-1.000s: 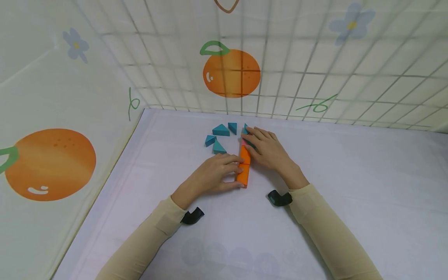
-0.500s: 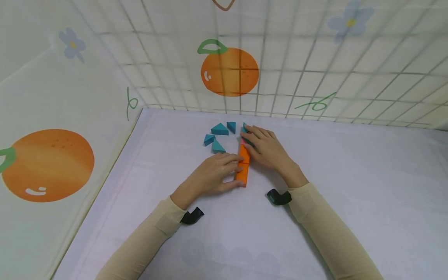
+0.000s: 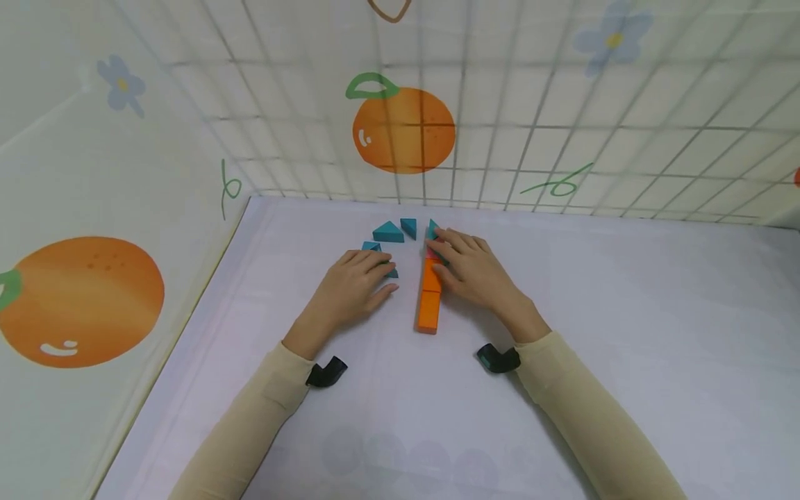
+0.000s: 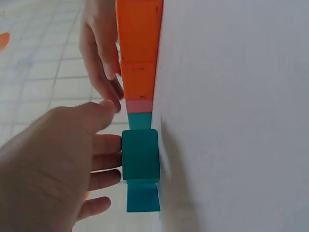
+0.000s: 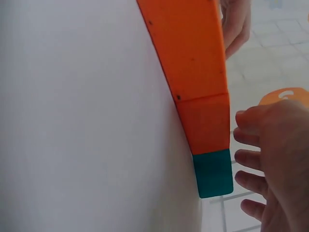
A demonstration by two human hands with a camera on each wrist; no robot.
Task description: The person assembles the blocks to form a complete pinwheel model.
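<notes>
In the head view, my left hand (image 3: 346, 288) reaches over a teal triangular block (image 3: 392, 273), its fingertips overlapping it. The left wrist view has those fingers, loosely bent, at the side of a teal block (image 4: 140, 155). An orange block (image 3: 428, 312) and a second orange block (image 3: 431, 279) lie end to end, with a pink block (image 4: 139, 106) beyond. My right hand (image 3: 475, 271) lies by the far end of this row, its fingers covering part of the pink and a teal triangle (image 3: 432, 228). In the right wrist view, its fingertips are beside a teal block (image 5: 214, 175).
More loose teal triangles, one (image 3: 388, 234) longer and one (image 3: 409, 227) smaller, lie left of the row's far end; another (image 3: 371, 246) is just past my left fingers. A cloth-covered grid wall (image 3: 500, 167) rises behind the white table (image 3: 387, 417). Black camera mounts (image 3: 498, 358) project from both wrists.
My left hand has left the side of the orange blocks and moved left and away from me to the loose teal triangles. The right hand stays at the row's far end.
</notes>
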